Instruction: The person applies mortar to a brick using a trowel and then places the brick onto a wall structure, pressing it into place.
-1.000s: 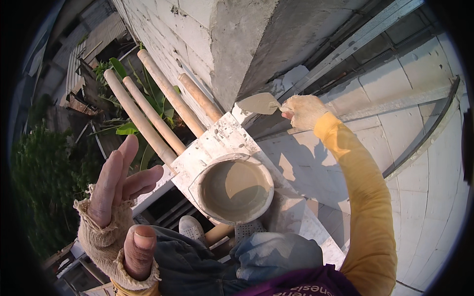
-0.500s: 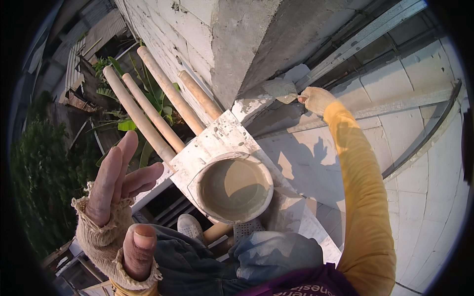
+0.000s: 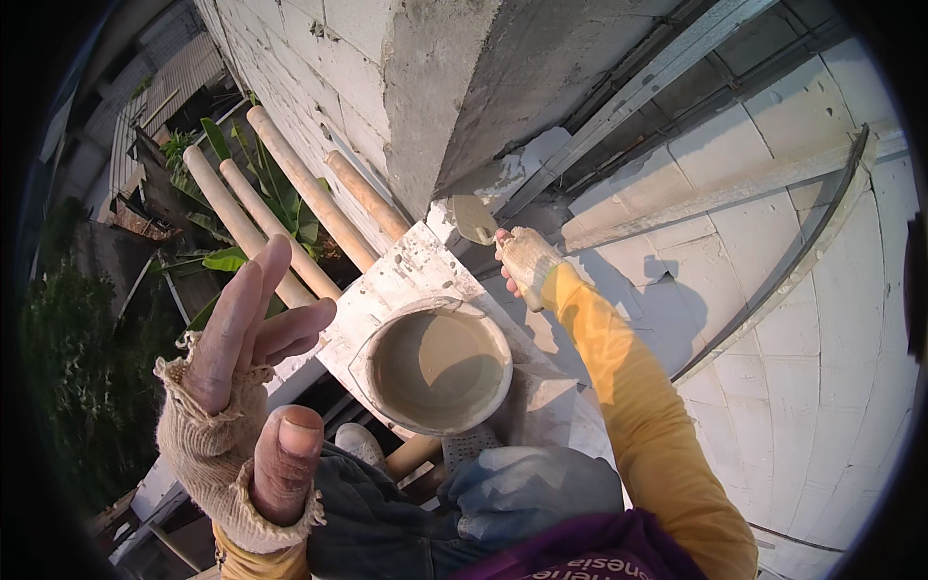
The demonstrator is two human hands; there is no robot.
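Note:
My right hand (image 3: pixel 527 263), in a fingerless knit glove, is closed round the handle of a trowel (image 3: pixel 474 220). The trowel's mortar-grey blade lies at the foot of the grey concrete column (image 3: pixel 425 106), by a pale block edge; whether it touches is hard to tell. At the lower left, my left hand (image 3: pixel 242 387), in a frayed fingerless glove, is raised with its fingers apart and nothing in them. Between the hands stands a round bucket (image 3: pixel 505 372) of wet grey mortar (image 3: pixel 425 362) on a white, splattered board (image 3: pixel 411 261).
Several round wooden poles (image 3: pixel 309 198) stick out beyond the board on the left, above plants (image 3: pixel 224 259) and a drop. A pale block wall (image 3: pixel 744 338) runs along the right, with a metal channel (image 3: pixel 628 101) above. My shoes (image 3: pixel 360 445) rest on narrow supports below.
My right hand has drawn the trowel back from the far right, nearer to me and leftward. The view has shifted slightly. My left hand stays raised with its fingers apart.

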